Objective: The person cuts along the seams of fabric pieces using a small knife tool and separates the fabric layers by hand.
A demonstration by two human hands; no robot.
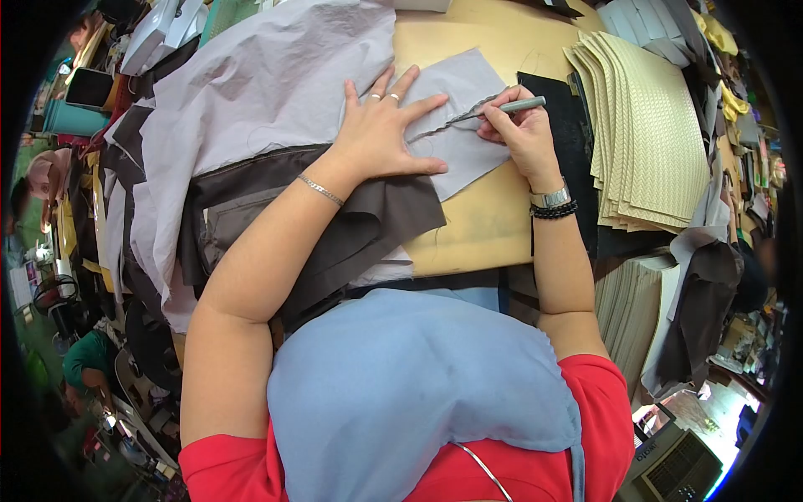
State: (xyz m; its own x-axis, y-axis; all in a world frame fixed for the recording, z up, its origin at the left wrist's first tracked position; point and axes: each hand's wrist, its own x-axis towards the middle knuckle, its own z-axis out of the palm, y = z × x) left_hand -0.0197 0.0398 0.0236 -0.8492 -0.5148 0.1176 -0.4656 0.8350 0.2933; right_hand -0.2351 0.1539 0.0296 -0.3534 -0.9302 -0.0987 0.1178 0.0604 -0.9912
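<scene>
My left hand (385,130) lies spread, palm down, on light grey-lilac fabric (276,84), its fingertips reaching onto a squarish grey piece (473,163). A ring shows on each of two fingers. Between the fingers and thumb of my right hand (519,134) is a slim grey pen-like tool (523,105). Its thin tip points left and meets a dark, uneven line or slit on the grey piece, just right of my left hand. Dark brown fabric (393,209) lies beneath my left wrist.
Textured cream sheets (652,134) are fanned in a stack at the right, beside a black board (556,117). Below them stands a thick stack of papers (627,301). The yellow tabletop (477,234) has its front edge near my body. A person in green (88,360) is at the far left.
</scene>
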